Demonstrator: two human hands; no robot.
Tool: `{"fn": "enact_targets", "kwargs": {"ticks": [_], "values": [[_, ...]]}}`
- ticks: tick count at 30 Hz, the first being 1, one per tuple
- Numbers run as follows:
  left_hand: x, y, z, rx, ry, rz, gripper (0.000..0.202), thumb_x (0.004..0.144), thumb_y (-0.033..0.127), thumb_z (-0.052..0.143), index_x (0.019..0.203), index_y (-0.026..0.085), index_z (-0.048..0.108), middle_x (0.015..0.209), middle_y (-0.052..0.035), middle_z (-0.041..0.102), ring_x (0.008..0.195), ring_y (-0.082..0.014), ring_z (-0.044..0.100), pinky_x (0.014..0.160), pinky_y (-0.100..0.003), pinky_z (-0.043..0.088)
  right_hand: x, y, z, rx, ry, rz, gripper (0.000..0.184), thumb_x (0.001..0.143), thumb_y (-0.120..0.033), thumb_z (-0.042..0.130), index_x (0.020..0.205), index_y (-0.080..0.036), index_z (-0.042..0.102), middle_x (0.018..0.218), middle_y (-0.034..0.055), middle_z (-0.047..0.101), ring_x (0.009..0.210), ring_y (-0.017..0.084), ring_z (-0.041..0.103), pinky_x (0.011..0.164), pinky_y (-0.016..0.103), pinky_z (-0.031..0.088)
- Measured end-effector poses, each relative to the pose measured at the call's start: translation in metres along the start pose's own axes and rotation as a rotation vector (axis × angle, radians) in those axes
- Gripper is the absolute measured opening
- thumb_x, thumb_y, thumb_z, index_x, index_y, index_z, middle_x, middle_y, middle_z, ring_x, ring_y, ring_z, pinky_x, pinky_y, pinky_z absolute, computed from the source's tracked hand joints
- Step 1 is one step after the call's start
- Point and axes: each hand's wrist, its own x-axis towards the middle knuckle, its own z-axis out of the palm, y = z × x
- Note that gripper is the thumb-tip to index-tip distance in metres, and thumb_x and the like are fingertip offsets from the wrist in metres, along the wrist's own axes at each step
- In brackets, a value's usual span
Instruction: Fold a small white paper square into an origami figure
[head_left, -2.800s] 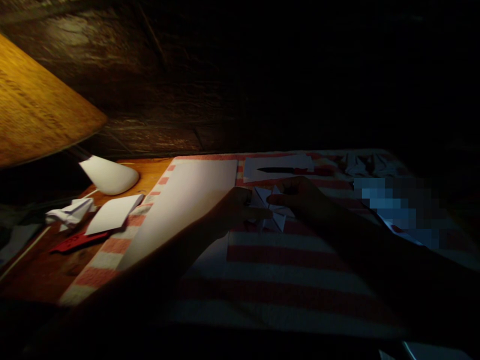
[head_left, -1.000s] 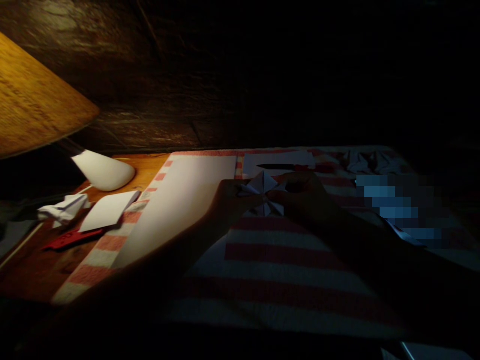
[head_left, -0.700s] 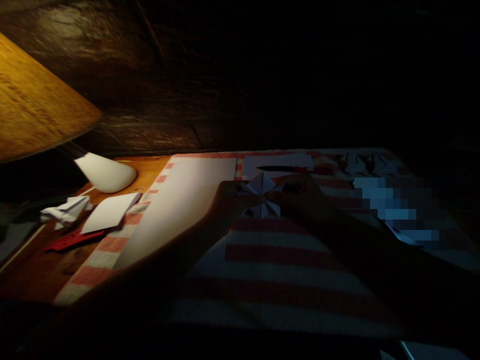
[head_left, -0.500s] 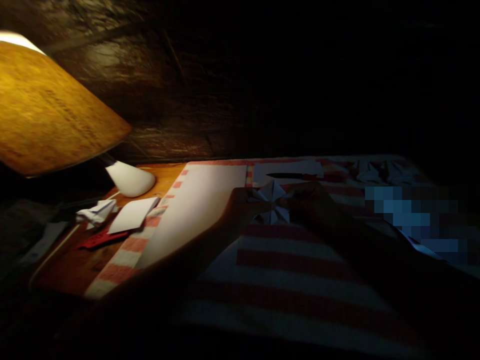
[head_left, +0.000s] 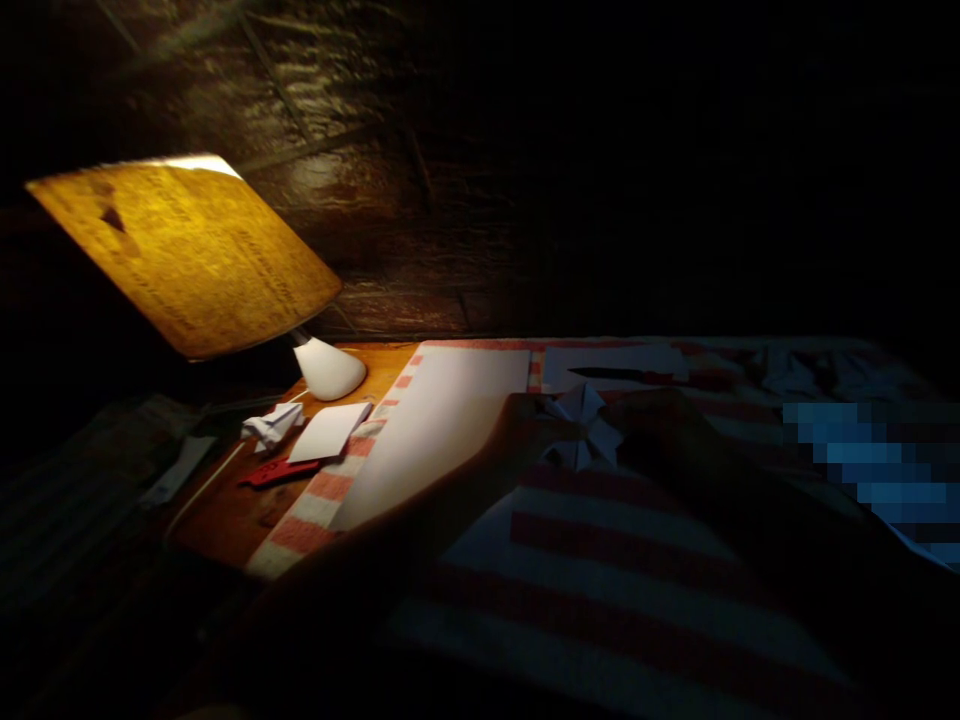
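Between my two hands is a piece of folded white paper (head_left: 583, 425) with pointed flaps spread out like a star, held above the striped cloth. My left hand (head_left: 525, 420) grips its left side, fingers closed and mostly in shadow. On its right side is my right hand (head_left: 656, 420), very dark, with the fingers closed at the paper's edge. A large white sheet (head_left: 442, 420) lies under and left of my left hand. Beyond the hands, a dark-bladed knife with a red handle (head_left: 611, 375) rests on another white sheet (head_left: 555, 370).
A lamp with a yellow shade (head_left: 202, 260) and white base (head_left: 328, 370) stands at the left. Near it are a crumpled folded paper (head_left: 272, 427), a stack of small white paper (head_left: 330, 432) and a red object (head_left: 279, 470). Folded white shapes (head_left: 787, 370) sit at far right. A pixelated bluish patch (head_left: 862, 460) glows at right.
My view has turned left, so the lamp, table and hands appear further right. Both hands still hold the folded paper; my right hand has moved slightly off its centre.
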Motion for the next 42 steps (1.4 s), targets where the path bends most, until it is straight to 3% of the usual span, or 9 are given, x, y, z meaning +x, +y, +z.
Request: {"fn": "enact_targets", "kwargs": {"ticks": [4,7,11,22,29,34,42], "values": [[0.0005,0.0009,-0.0001,0.0,-0.003,-0.015,0.03,0.046,0.026,0.095,0.06,0.012,0.073,0.06,-0.0038,0.071,0.053,-0.0143,0.065,0.053,-0.025,0.049,0.0025,0.0012,-0.0019,-0.119,-0.019,-0.103,0.035,0.076,-0.041,0.082,0.059,-0.016,0.065,0.056,-0.0018,0.054,0.05,0.008,0.043,0.046,0.023,0.028],[0.0026,-0.0006,-0.0011,-0.041,-0.039,-0.039,0.03,0.049,0.022,0.093,0.074,0.013,0.078,0.072,-0.0054,0.077,0.058,-0.0156,0.068,0.056,-0.026,0.052,0.0028,0.0005,-0.0006,-0.14,-0.01,-0.12,0.04,0.077,-0.045,0.081,0.057,-0.015,0.063,0.056,-0.002,0.052,0.051,0.008,0.04,0.047,0.023,0.028],[0.006,-0.0038,-0.0037,-0.016,-0.041,-0.025,0.027,0.052,0.023,0.091,0.07,0.011,0.075,0.066,-0.0052,0.074,0.056,-0.0169,0.068,0.057,-0.028,0.053,0.0012,-0.0031,0.0038,-0.118,0.0,-0.131,0.042,0.075,-0.047,0.081,0.054,-0.015,0.061,0.056,-0.002,0.053,0.05,0.007,0.042,0.047,0.023,0.03],[0.0039,-0.0039,-0.0041,-0.043,-0.05,0.022,0.027,0.057,0.026,0.088,0.074,0.01,0.075,0.068,-0.0061,0.074,0.058,-0.0172,0.068,0.06,-0.029,0.053,0.0079,-0.0013,0.002,-0.056,0.049,-0.137,0.037,0.06,-0.036,0.093,0.058,-0.016,0.061,0.057,-0.0016,0.061,0.049,0.009,0.052,0.046,0.021,0.038],[0.0,-0.0026,-0.0013,-0.018,0.014,0.024,0.02,0.056,0.024,0.085,0.062,0.012,0.07,0.059,-0.0036,0.069,0.052,-0.0154,0.064,0.053,-0.027,0.05,0.0069,-0.0006,0.0015,0.0,0.012,-0.139,0.034,0.066,-0.032,0.09,0.059,-0.017,0.061,0.058,-0.003,0.061,0.052,0.008,0.053,0.048,0.021,0.04],[0.0005,-0.0031,-0.004,-0.008,-0.063,0.008,0.021,0.057,0.023,0.088,0.068,0.012,0.074,0.066,-0.0051,0.074,0.057,-0.0154,0.067,0.06,-0.027,0.053,0.0062,0.0023,0.0018,0.037,0.003,-0.142,0.029,0.072,-0.032,0.087,0.065,-0.017,0.063,0.058,-0.0041,0.06,0.048,0.006,0.048,0.046,0.02,0.034],[-0.0025,-0.0012,-0.0023,0.068,-0.046,-0.035,0.031,0.049,0.026,0.094,0.069,0.012,0.077,0.064,-0.0041,0.073,0.054,-0.0149,0.065,0.055,-0.026,0.05,0.0072,0.005,-0.0011,-0.208,-0.076,-0.177,0.025,0.068,-0.033,0.09,0.074,-0.015,0.072,0.068,-0.0016,0.065,0.059,0.01,0.055,0.057,0.025,0.042]]}}
